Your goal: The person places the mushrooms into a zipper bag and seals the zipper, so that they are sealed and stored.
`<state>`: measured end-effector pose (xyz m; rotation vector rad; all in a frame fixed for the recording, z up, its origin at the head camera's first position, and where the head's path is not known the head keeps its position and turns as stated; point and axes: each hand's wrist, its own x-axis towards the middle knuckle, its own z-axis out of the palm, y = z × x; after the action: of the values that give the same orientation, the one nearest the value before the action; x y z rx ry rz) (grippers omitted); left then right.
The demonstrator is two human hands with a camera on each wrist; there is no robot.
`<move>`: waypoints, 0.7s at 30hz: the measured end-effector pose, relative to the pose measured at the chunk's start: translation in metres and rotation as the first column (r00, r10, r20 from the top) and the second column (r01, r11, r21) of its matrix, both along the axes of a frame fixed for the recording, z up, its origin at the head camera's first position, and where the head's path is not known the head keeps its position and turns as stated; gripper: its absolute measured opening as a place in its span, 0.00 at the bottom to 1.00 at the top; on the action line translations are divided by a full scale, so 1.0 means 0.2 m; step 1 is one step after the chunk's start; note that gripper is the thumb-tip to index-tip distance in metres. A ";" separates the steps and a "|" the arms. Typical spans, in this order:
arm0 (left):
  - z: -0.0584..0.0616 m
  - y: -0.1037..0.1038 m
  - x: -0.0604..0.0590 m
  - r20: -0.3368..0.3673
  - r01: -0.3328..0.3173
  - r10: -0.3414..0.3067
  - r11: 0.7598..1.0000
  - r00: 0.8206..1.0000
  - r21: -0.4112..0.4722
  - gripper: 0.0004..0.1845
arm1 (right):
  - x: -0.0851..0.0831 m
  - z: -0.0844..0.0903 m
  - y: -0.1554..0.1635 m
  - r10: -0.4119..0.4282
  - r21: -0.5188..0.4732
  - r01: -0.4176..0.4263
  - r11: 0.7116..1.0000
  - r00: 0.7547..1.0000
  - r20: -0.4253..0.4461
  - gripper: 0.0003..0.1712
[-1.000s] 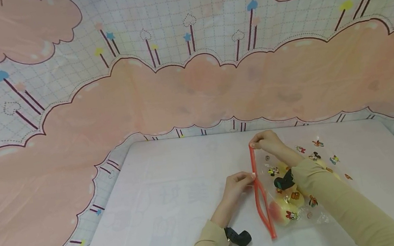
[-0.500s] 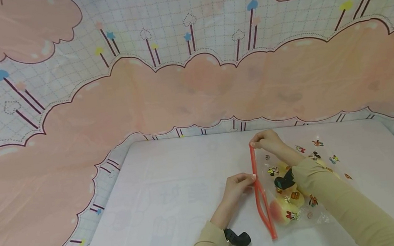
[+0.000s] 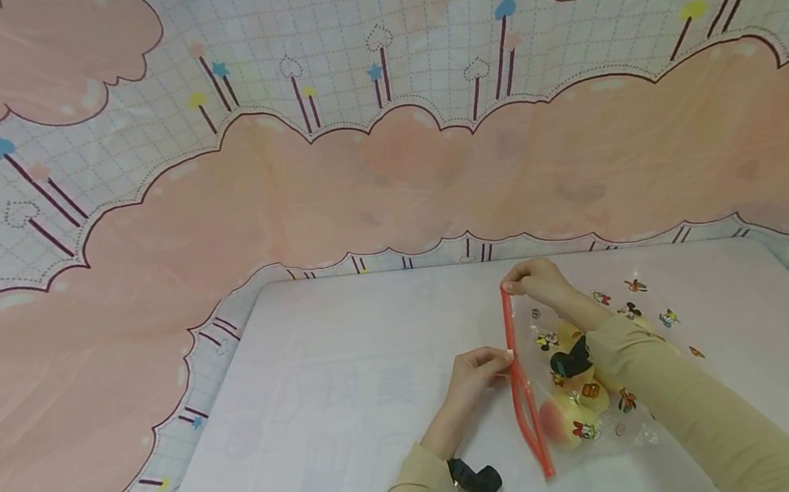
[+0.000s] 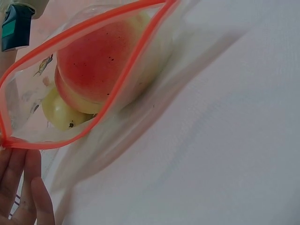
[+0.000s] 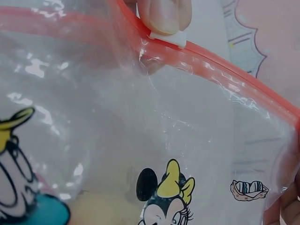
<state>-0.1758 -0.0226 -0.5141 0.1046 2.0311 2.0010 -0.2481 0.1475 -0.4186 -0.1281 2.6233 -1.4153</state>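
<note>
Clear plastic with cartoon stickers makes up the bag [image 3: 607,359] lying on the white table [image 3: 351,370], at about 5 o'clock from the table's middle. Its red zip strip [image 3: 513,364] runs from 12 to 6 o'clock along the bag's left edge. In the lower half the two red lips stand apart, so the mouth there is open; the upper half looks closed into one line.

At the 12 o'clock end of the strip the right hand [image 3: 538,283] pinches the corner between curled fingertips, with the forearm in a tan sleeve [image 3: 682,407] lying across the bag. Halfway down the strip, the left hand [image 3: 475,373] comes in from 9 o'clock and pinches the small white slider [image 5: 168,37] on the zip with thumb and finger; the right wrist view shows a fingertip [image 5: 164,14] pressed right on that slider.

Inside the bag, near its 6 o'clock end, sit a peach [image 4: 96,63] and, tucked behind it, a pale yellow-green fruit [image 4: 61,112]; the left wrist view looks straight into the open mouth at them. A black wrist camera [image 3: 478,478] sits at the left cuff, another on the right wrist [image 3: 570,360] over the bag. Behind the table hangs a pink and white cloud-print cloth [image 3: 384,172].
</note>
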 end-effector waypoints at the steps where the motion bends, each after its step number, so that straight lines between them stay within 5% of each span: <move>1: 0.01 0.00 0.00 -0.002 0.001 -0.001 1.000 1.000 0.001 0.14 | 0.00 0.00 0.00 0.000 0.000 0.000 1.000 1.000 0.001 0.15; 7: 0.11 -0.01 0.05 -0.001 0.005 -0.005 1.000 1.000 0.006 0.14 | 0.00 0.01 0.00 0.000 -0.003 0.000 1.000 1.000 -0.001 0.15; 13: 0.01 0.00 0.02 0.000 0.001 -0.001 1.000 1.000 0.010 0.14 | 0.00 0.01 0.01 -0.005 0.002 0.005 1.000 1.000 -0.009 0.15; 21: 0.01 0.00 0.02 0.002 0.012 -0.012 1.000 1.000 0.014 0.14 | 0.00 0.02 0.02 -0.023 0.012 0.023 1.000 1.000 -0.010 0.16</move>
<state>-0.1712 -0.0226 -0.5111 0.1176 2.0107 2.0076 -0.2478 0.1509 -0.4144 -0.1046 2.6491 -1.4095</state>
